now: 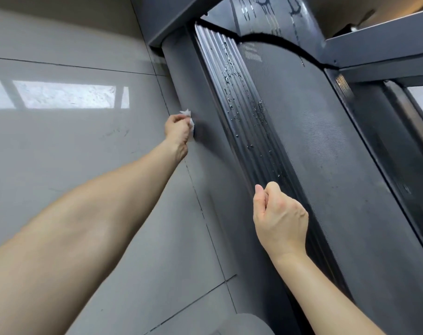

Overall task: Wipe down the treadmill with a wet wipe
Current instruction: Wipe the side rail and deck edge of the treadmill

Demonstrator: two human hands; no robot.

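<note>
The dark grey treadmill [314,153] fills the right half of the view, its belt running away from me. My left hand [177,128] reaches far out and grips a crumpled white wet wipe [189,117], holding it against the treadmill's left side panel [200,131]. The ribbed left foot rail [242,112] carries scattered water drops. Above the near part of that rail is my right hand [278,215], fingers curled into a loose fist with nothing in it.
Glossy grey floor tiles [73,153] lie to the left, with a window reflection on them. The treadmill's upright frame [379,44] rises at the top right. A rounded grey shape [242,325] shows at the bottom edge.
</note>
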